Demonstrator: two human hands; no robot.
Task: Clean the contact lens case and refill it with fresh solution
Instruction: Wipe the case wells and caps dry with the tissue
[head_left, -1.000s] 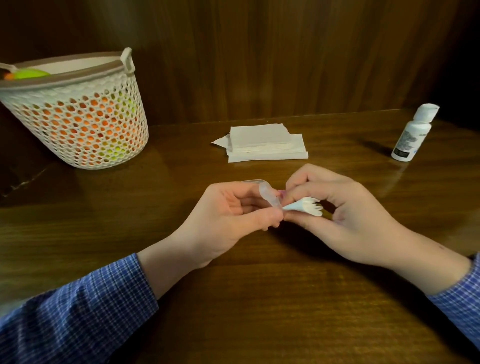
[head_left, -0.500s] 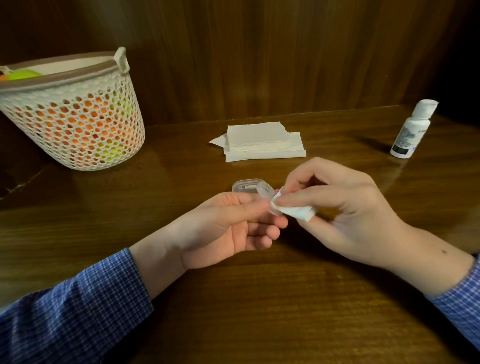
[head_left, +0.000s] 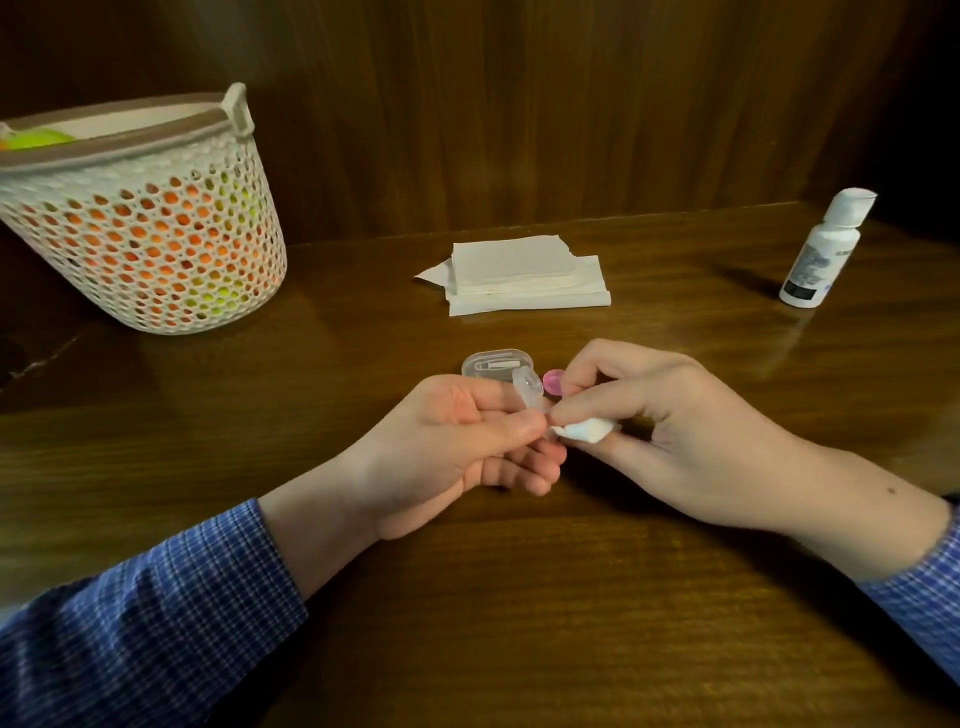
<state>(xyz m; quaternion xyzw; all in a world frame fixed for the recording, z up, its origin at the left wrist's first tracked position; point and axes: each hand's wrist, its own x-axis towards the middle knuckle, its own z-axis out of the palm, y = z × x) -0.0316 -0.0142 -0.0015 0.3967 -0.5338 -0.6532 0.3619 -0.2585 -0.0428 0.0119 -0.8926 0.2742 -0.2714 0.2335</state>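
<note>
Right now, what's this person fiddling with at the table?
They're cleaning a contact lens case. The left hand pinches the small clear case piece, while the right hand holds a wad of tissue against it. A clear lid and pink cap lie just behind. The solution bottle stands capped at the far right, with a tissue stack behind.

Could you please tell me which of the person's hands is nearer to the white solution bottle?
The right hand, which lies in front of and left of the bottle; the left hand is farther left still.
</note>
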